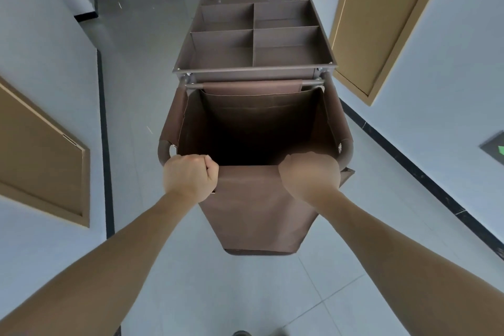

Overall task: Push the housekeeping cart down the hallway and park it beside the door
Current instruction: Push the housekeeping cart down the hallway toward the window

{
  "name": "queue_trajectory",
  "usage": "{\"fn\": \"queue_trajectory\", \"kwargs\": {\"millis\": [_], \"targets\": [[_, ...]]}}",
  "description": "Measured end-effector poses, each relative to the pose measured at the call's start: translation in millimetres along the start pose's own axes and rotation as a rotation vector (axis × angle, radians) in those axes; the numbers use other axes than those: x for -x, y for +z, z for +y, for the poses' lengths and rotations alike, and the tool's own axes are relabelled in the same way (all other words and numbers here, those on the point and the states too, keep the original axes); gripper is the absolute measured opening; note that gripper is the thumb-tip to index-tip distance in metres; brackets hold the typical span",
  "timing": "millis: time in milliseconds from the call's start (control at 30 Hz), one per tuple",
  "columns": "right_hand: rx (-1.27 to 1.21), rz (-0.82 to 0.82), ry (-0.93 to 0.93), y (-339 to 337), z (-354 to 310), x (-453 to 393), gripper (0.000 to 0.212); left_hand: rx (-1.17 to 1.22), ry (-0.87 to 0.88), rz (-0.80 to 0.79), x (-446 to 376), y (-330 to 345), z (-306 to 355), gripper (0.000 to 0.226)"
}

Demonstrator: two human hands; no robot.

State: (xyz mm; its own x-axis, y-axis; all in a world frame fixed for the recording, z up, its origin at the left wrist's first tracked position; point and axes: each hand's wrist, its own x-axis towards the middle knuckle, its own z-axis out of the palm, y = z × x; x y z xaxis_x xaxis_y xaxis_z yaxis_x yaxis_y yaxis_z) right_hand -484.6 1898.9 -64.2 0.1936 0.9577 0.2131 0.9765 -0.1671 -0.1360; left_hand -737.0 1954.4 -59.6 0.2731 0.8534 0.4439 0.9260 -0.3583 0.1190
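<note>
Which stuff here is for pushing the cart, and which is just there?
For the job: cart, left hand, right hand, both in a closed grip on its handle, door.
Just there: green sign, black skirting.

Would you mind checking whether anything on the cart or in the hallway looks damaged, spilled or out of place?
Nothing stands out. The cart sits straight in the hallway, its tray compartments and laundry bag bare, both hands, left and right, closed on the handle.
</note>
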Motion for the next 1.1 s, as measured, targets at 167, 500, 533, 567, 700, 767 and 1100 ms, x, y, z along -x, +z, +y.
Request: {"fn": "queue_trajectory", "kwargs": {"millis": [167,500,533,567,700,767,1100], "targets": [[0.011,0.011,-0.003,12.1,28.3,-58.5,0.061,-0.013,0.006,0.033,-51.1,30.3,16.4,0.046],[-0.005,-0.027,-0.019,30.0,85.6,-175.2,0.065,-0.017,-0.004,0.064,-152.7,87.9,48.6,0.048],[-0.003,-0.038,-0.025,31.3,91.4,-186.1,0.065,-0.019,-0.004,0.063,-162.1,93.5,51.9,0.048],[0.004,-0.044,-0.033,32.1,97.2,-197.0,0.065,-0.019,-0.006,0.058,-171.2,99.3,55.1,0.048],[0.011,-0.069,-0.054,33.2,121.7,-237.9,0.065,-0.006,-0.022,0.031,-204.6,119.2,70.7,0.049],[0.009,-0.049,-0.074,35.8,136.3,-256.5,0.064,-0.001,-0.027,0.046,-220.9,128.2,82.5,0.049],[0.002,0.042,-0.144,46.6,219.2,-346.0,0.056,-0.019,-0.100,0.049,-295.3,172.0,154.5,0.047]]}}
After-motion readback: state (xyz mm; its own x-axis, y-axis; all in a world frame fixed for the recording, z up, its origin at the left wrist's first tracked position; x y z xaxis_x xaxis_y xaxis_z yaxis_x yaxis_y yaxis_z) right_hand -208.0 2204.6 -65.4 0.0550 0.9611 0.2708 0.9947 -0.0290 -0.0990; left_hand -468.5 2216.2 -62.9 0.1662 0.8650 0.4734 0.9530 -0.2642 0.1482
